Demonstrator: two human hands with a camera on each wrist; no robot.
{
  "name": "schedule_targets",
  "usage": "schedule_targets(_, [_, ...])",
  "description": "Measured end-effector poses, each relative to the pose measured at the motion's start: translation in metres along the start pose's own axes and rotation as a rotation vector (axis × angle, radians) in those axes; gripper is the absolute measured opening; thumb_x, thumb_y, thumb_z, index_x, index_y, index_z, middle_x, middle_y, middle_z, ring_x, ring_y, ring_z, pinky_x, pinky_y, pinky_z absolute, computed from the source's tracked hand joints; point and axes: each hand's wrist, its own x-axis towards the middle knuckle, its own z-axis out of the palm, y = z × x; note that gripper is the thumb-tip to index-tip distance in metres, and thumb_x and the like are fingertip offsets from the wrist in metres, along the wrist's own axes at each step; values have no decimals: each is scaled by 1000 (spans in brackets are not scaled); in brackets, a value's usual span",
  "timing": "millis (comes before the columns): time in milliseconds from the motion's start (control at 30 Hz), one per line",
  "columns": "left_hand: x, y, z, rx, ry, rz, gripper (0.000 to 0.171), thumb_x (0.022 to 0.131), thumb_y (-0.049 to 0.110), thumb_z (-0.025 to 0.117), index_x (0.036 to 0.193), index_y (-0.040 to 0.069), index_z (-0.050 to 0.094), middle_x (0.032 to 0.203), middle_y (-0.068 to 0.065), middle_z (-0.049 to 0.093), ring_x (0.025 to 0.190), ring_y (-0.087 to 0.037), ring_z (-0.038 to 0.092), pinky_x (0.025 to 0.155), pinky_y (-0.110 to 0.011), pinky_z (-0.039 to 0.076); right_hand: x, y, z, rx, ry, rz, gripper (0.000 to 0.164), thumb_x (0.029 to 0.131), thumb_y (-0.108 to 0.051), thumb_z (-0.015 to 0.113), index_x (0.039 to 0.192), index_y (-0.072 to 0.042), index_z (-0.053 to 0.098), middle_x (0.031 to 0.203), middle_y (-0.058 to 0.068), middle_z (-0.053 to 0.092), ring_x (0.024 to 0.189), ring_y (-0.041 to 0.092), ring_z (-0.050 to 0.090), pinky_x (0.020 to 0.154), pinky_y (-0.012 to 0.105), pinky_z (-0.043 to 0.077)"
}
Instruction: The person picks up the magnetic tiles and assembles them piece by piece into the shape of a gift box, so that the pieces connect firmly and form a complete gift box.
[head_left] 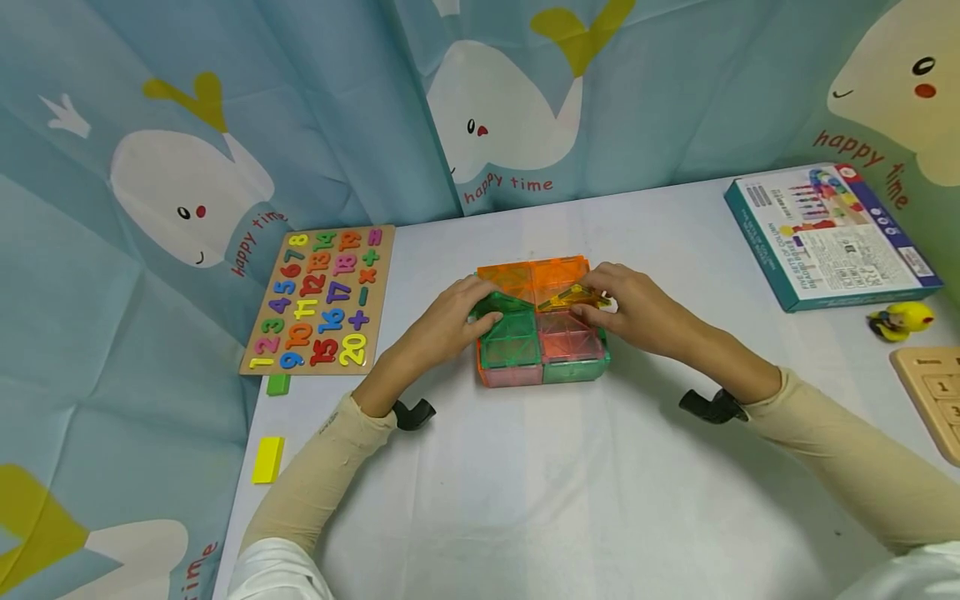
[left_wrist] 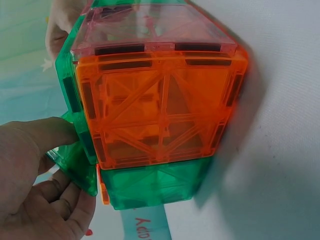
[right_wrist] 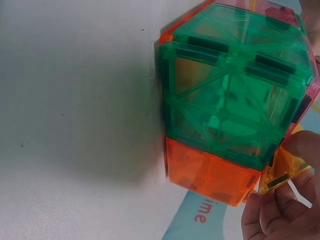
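Note:
A low box of see-through magnetic tiles (head_left: 510, 343) stands on the white table, with green, pink and orange squares on its top and sides. My left hand (head_left: 452, 317) pinches a green triangular tile (left_wrist: 75, 162) between thumb and fingers, tilted up over the top left of the box. On the other side, my right hand (head_left: 641, 310) grips a yellow triangular tile (right_wrist: 282, 172), slanted over the top right. The inner tips of both triangles come close together above the middle of the box. In the right wrist view, a green side wall (right_wrist: 225, 105) faces the camera.
A wooden number board (head_left: 318, 300) lies at the left, with a green block (head_left: 278, 384) and a yellow block (head_left: 267, 460) nearer the front. At the right are a flat toy box (head_left: 840, 242), a small yellow figure (head_left: 900, 321) and a wooden board (head_left: 926, 392). Whale-print curtains hang behind.

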Motion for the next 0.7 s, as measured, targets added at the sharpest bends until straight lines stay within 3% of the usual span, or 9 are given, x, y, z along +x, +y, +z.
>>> schedule_targets(200, [-7,1,-1,-41,42,-60,44,106,26,67,144,8,57,137,-11,55,125,-28,51,109,-46,47,-8,-1,-8,69,21,61,42,98,-21,79,133,-5,64,116,10,64,111,28,60,91,51,52])
schedule_targets(267, [-16,-2,-1,-74,92,-110,50,107,28,65,151,9,50,143,-12,50,129,-29,49,110,-47,46,-16,-2,-16,112,-7,127,61,96,-29,81,147,-8,56,130,11,60,122,31,57,100,55,49])
schedule_targets(367, [-37,-9,-1,-93,143,-222,58,108,27,61,158,8,39,153,-15,45,142,-31,46,119,-50,42,-31,0,-26,139,-119,230,96,90,-42,86,164,-9,33,154,18,48,141,39,47,112,65,41])
schedule_targets(433, [-52,-16,3,-77,97,-298,66,108,26,63,163,6,32,160,-18,42,150,-34,42,123,-52,37,-42,3,-28,136,-222,283,116,85,-48,88,169,-9,19,166,22,35,151,45,36,116,70,34])
schedule_targets(500, [-65,-20,10,-61,-15,-337,78,105,28,67,166,4,26,167,-20,35,156,-36,33,127,-53,29,-50,7,-23,137,-310,309,126,82,-53,89,170,-7,10,172,24,24,155,49,27,119,72,28])
schedule_targets(600, [-74,-20,27,-83,-189,-320,99,98,37,76,169,5,16,175,-17,20,162,-34,18,132,-50,15,-55,8,-6,162,-376,301,128,83,-54,88,170,-4,8,174,26,17,157,52,19,122,73,20])
schedule_targets(700, [-73,-17,45,-136,-223,-275,105,97,43,77,170,7,11,176,-15,15,164,-32,12,133,-48,11,-52,5,12,182,-350,245,117,88,-46,86,169,-3,12,172,25,23,157,50,25,123,73,17])
